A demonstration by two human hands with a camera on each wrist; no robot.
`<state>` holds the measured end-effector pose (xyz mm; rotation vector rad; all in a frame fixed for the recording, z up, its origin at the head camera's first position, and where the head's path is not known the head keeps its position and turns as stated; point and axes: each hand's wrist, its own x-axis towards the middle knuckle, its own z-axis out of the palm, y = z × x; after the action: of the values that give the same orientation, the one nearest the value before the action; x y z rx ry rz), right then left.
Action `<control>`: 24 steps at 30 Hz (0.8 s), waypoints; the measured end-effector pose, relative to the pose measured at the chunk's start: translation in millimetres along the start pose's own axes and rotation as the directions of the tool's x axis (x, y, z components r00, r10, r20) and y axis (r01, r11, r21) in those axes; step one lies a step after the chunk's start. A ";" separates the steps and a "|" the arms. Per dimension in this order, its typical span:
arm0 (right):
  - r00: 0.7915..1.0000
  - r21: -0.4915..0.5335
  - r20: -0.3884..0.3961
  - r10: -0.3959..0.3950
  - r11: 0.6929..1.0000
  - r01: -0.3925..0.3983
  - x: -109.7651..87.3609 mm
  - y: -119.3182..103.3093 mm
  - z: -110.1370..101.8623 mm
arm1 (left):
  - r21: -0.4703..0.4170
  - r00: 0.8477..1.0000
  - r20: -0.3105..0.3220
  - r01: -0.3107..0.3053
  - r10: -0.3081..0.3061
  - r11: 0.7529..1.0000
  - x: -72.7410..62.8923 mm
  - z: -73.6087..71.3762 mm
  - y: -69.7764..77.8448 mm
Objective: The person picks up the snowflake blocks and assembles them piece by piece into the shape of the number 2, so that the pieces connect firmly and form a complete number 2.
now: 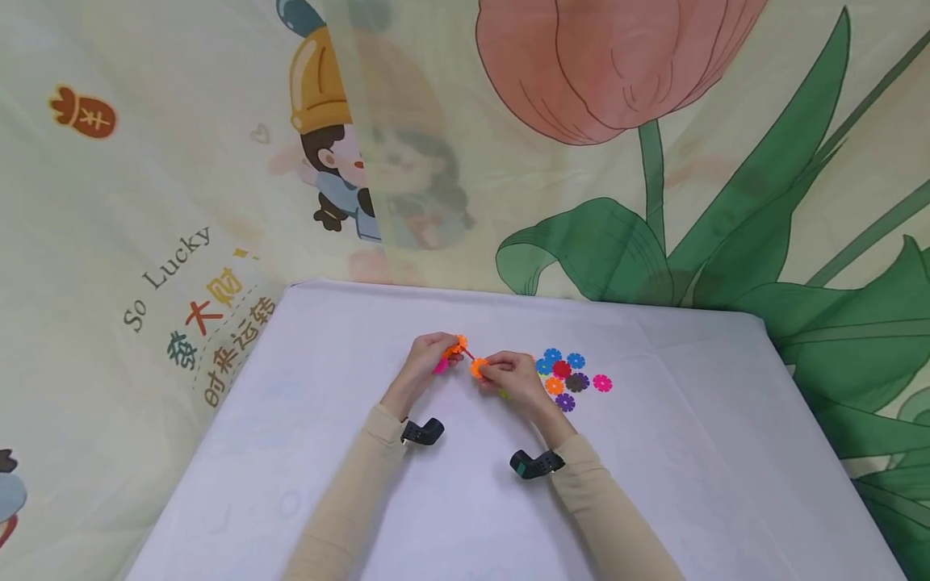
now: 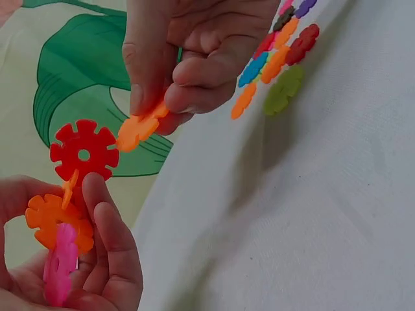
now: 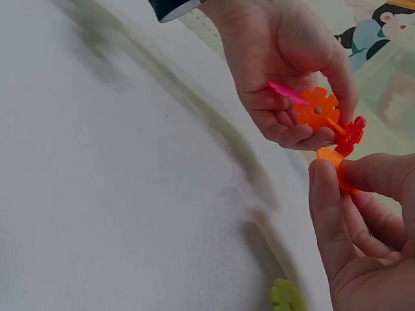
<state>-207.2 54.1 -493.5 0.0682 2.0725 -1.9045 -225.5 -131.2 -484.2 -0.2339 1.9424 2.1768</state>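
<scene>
My left hand [image 1: 424, 361] holds a small chain of slotted plastic flower discs. In the left wrist view the chain runs from a pink disc [image 2: 59, 265] through an orange disc [image 2: 47, 217] and another orange one seen edge-on [image 2: 70, 189] to a red disc [image 2: 68, 152]. Between thumb and fingers, my right hand [image 1: 517, 379] pinches a separate-looking orange disc [image 2: 135, 133]. Its edge meets the rim of the red disc; whether their slots interlock, I cannot tell. Fingers partly cover the chain in the head view.
Loose flower discs lie right of my hands on the white-covered table [image 1: 465, 516], among them a blue disc [image 1: 553, 355], a purple disc [image 1: 565, 402] and a pink disc [image 1: 602, 383]. A green disc [image 2: 284, 91] lies near my right hand. A printed curtain [image 1: 436, 161] hangs behind.
</scene>
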 end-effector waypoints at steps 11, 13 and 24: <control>0.999 0.032 0.021 -0.047 0.998 0.046 0.3 6.7 0.5 | 0.085 0.995 0.010 -0.102 0.102 0.991 -5.2 1.3 4.0; 0.999 0.032 0.025 -0.047 0.998 0.046 0.2 7.1 0.5 | 0.085 0.995 0.027 -0.097 0.095 0.992 -5.3 0.4 5.0; 0.997 0.036 0.010 -0.072 0.997 0.071 0.4 7.9 2.3 | 0.119 0.995 0.051 -0.094 0.088 0.988 -3.6 -2.3 4.0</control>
<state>-205.0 52.6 -501.4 -0.0085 2.0601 -1.9789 -223.1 -134.1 -479.7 -0.0761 2.0894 2.0883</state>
